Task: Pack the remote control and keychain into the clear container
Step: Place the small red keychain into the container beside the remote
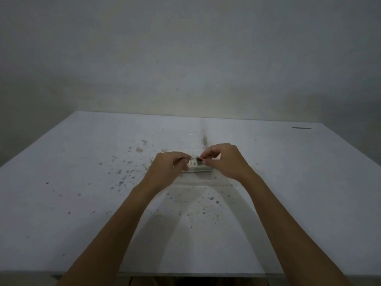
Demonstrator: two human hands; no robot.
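Left hand (169, 166) and right hand (223, 159) are curled, fingertips pinched over one remote control (198, 165), seen between them on the spotted tabletop (82, 182). What's pinched can't be made out, tbh.

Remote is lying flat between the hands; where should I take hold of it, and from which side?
Probably grip the remote control across its two long edges, from above. It lies flat on the table, long axis left to right, so its narrow width suits a pinch. The left hand and right hand cover both ends; only the middle shows.
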